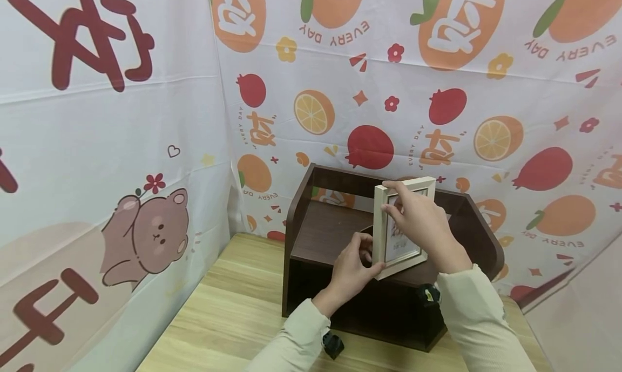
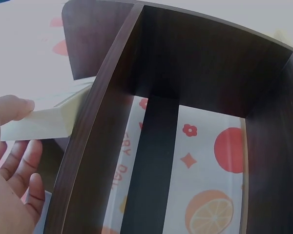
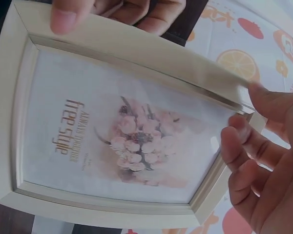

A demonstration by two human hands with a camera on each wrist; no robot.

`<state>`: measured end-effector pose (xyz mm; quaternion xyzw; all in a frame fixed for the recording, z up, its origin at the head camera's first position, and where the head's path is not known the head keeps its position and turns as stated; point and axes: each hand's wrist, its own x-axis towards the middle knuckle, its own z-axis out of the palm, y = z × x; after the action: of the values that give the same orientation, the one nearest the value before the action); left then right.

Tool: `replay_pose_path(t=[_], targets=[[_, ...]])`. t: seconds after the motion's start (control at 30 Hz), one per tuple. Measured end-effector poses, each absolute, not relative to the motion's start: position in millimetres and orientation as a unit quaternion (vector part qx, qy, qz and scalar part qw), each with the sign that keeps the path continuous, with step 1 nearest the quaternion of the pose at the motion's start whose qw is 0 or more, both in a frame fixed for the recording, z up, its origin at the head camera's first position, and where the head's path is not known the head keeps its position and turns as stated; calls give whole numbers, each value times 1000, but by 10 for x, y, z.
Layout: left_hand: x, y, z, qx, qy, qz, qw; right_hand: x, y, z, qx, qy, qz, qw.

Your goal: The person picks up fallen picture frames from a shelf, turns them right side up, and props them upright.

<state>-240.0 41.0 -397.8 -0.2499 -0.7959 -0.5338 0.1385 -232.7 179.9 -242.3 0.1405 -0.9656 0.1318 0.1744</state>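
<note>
A cream picture frame stands upright and angled over the top board of a dark brown desktop shelf. Behind its pane, the right wrist view shows a print of pale pink flowers with "free style" lettering. My left hand pinches the frame's lower left edge, thumb in front and fingers behind. At the top left corner, my right hand grips the frame between thumb and fingers, covering part of the picture. From the left wrist, the frame's edge shows beside the shelf's wall.
The shelf has raised sides and a back rail, with a dark compartment below. It stands on a light wood table. Fruit-printed cloth hangs behind, and a bear-printed cloth at the left.
</note>
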Motion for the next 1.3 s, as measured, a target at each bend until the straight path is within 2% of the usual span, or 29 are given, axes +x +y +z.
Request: replay_pose_path(t=[0.2,0.4,0.77,1.3], targets=[[-2411,321,-3966,-260,-797,-528,133,-2394,1842,-2380,124,-973,115,159],[-2453,261,-3962,-272,-790,-537,116,-2450,1905,-2371,113,-971,96,189],[-2603,82,-3940,-292,-764,-573,43,-2506,2023,-2346,82,-966,97,224],[-2779,-91,-3927,-308,-769,-561,14,-2411,2382,-2454,57,-959,78,265]])
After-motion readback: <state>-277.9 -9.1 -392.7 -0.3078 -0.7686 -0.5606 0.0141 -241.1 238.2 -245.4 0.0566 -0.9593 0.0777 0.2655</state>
